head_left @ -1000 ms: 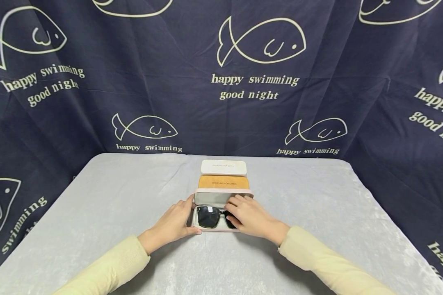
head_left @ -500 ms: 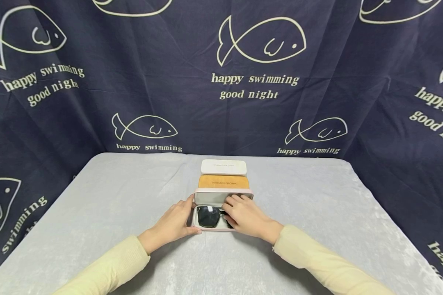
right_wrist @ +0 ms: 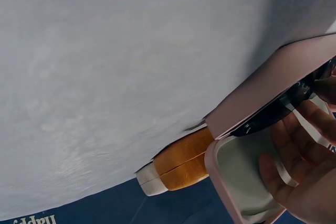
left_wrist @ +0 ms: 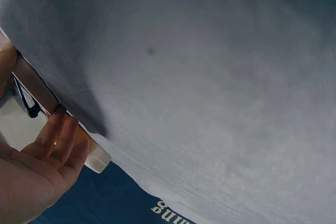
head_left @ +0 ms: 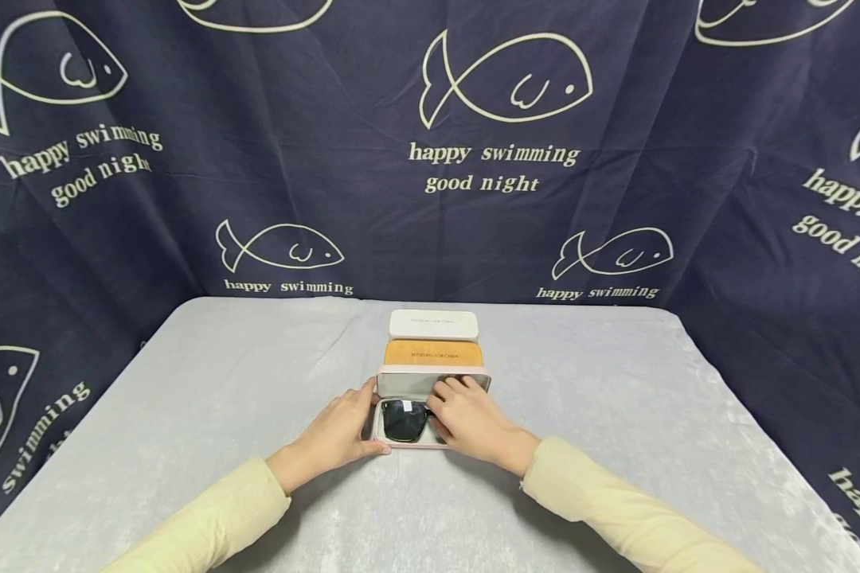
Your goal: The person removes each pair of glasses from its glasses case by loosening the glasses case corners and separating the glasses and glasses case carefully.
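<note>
A pink eyeglass case [head_left: 407, 385] lies open on the table, its pale-lined lid raised at the back. Inside it are black sunglasses [head_left: 404, 422]; their left lens shows, and the right one is covered in the head view. My left hand [head_left: 335, 430] grips the case's left end, thumb at the front corner and fingers at the back. My right hand [head_left: 475, 420] reaches into the case, its thumb and index finger pinching the sunglasses near the bridge. In the right wrist view, its other fingers spread before the lid lining [right_wrist: 244, 166].
Behind the pink case stand an orange-brown case [head_left: 433, 352] and, farther back, a white case [head_left: 433, 325], both shut and lined up in a row. A grey cloth [head_left: 258, 358] covers the table. Dark blue fish-print curtain [head_left: 373, 159] hangs around it.
My right hand has shifted slightly left along the sunglasses, from the right lens towards the bridge, covering more of them. My left hand has stayed on the case end.
</note>
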Demonstrator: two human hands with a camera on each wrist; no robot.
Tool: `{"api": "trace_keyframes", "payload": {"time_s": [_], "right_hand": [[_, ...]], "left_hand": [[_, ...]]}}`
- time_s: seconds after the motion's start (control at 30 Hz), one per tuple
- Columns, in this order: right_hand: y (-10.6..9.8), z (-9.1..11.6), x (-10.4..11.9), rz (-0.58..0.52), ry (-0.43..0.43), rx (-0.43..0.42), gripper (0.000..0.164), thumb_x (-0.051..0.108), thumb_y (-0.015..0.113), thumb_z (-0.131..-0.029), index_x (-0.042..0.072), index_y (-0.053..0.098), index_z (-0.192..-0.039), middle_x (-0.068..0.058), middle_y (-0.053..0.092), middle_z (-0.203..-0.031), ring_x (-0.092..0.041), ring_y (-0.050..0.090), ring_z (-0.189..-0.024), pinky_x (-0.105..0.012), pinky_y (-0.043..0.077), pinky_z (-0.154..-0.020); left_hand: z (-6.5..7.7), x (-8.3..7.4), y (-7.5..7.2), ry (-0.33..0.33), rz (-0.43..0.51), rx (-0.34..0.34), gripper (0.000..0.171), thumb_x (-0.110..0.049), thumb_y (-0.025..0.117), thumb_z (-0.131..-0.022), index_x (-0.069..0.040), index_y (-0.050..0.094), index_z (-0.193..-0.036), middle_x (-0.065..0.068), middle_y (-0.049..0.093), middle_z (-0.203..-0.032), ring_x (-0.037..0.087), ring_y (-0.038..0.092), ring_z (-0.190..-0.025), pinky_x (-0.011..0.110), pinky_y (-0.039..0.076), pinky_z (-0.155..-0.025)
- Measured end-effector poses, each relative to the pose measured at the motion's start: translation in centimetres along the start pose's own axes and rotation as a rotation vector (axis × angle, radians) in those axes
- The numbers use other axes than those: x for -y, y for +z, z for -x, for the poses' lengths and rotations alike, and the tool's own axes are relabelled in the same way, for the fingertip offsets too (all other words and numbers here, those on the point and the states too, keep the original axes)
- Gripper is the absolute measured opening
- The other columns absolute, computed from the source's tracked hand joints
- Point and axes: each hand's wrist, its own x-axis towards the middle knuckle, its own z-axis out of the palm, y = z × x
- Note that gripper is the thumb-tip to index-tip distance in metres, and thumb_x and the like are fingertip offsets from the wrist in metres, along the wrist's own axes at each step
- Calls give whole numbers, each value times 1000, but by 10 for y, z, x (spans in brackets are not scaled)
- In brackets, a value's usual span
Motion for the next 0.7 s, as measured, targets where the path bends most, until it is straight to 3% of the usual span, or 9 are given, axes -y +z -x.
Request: {"api": "trace_keyframes", "payload": {"time_s": [0.4, 0.7], "right_hand": [[3, -1, 4, 33, 4, -24, 10, 25, 64, -81, 16, 63, -80, 1, 57, -82, -18, 52, -79, -32, 39, -68], [2, -2, 5, 41, 19, 3, 9, 25, 64, -82, 16, 62, -80, 1, 57, -83, -18, 52, -79, -32, 40, -68]], "left_hand": [[0, 0, 0, 13, -10, -5, 100, -41, 80, -64, 10, 30, -135, 10, 62, -108, 26, 58, -97, 42, 48, -84], [0, 1, 1, 20, -23, -7, 100, -42, 79, -65, 10, 30, -135, 10, 62, -107, 25, 58, -95, 41, 48, -82]]}}
